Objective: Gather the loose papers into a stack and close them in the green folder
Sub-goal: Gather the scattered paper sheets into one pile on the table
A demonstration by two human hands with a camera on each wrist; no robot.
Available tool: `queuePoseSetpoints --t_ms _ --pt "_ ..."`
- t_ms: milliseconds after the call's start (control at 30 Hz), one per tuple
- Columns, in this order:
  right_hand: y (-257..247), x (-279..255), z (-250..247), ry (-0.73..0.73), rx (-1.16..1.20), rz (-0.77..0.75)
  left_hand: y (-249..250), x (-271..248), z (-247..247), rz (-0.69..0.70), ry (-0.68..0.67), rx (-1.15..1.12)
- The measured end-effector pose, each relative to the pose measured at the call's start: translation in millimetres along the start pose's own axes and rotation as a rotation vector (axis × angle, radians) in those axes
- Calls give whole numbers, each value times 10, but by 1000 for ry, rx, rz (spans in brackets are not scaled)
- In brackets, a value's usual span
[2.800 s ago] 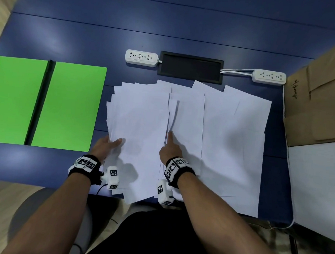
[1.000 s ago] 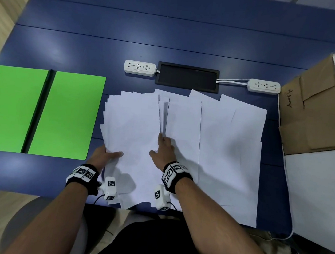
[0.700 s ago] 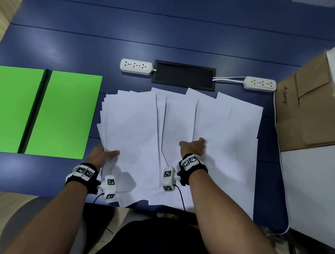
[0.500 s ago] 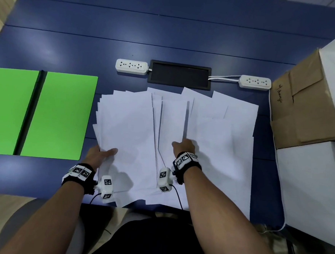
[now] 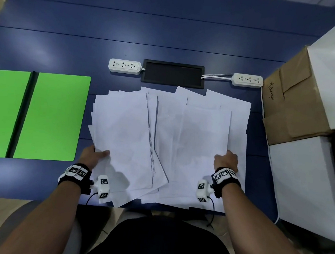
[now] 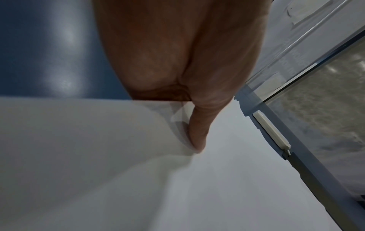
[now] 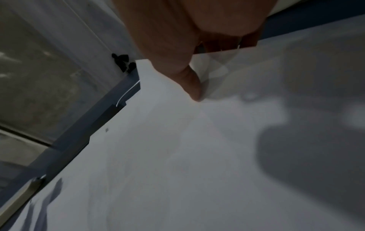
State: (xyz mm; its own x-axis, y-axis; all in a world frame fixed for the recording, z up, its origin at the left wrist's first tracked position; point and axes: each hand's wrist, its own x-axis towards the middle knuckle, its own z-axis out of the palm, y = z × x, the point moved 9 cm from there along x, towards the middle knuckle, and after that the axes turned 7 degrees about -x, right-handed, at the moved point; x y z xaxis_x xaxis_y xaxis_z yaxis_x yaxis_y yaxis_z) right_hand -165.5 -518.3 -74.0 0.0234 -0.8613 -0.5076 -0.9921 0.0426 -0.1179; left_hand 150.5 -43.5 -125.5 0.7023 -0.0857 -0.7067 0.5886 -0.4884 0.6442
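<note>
Fingers of the left hand pinch the left edge of the papers: the thumb lies on the top sheet and the other fingers are hidden under the pile. To the left of this hand, just beside the sheets, the green folder lies open and flat on the tabletop, with nothing inside it. Between the two hands the white sheets are spread in an untidy overlapping fan, some corners reaching over the near edge. The right hand pinches the right side of the pile in the same manner, thumb on top. Half a second ago this hand was near the middle of the sheets; now it is at the outer right side, so both hands bracket almost the whole spread. I judge that the gathering is only starting: the next move is probably to push the two sides together into one stack. Beyond the fingers lie two power strips.
</note>
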Motion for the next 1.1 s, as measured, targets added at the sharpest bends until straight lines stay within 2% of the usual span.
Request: queuePoseSetpoints --t_ms 167,233,367,433,600,733,900,1000,1100 --pt "-57 -173 96 -73 351 -33 36 -46 9 -5 8 -19" --pt "-177 -264 206 -104 301 -93 41 -69 20 -23 9 -46" --pt "-455 -547 307 -46 149 -171 100 -130 58 -22 0 -90" --pt "-542 -704 348 -16 79 -166 138 -172 85 -11 3 -90" --pt "-609 -892 479 -114 1 -116 137 -158 74 1 9 -60" --pt "-623 -842 397 -50 -101 -139 89 -106 46 -2 6 -51" --pt "-413 -632 317 -60 195 -119 120 -160 74 7 -3 -58" --pt "-128 -356 96 9 77 -57 105 -139 61 4 -5 -65" --pt "349 -77 -143 70 -79 86 69 -94 44 2 -11 -64"
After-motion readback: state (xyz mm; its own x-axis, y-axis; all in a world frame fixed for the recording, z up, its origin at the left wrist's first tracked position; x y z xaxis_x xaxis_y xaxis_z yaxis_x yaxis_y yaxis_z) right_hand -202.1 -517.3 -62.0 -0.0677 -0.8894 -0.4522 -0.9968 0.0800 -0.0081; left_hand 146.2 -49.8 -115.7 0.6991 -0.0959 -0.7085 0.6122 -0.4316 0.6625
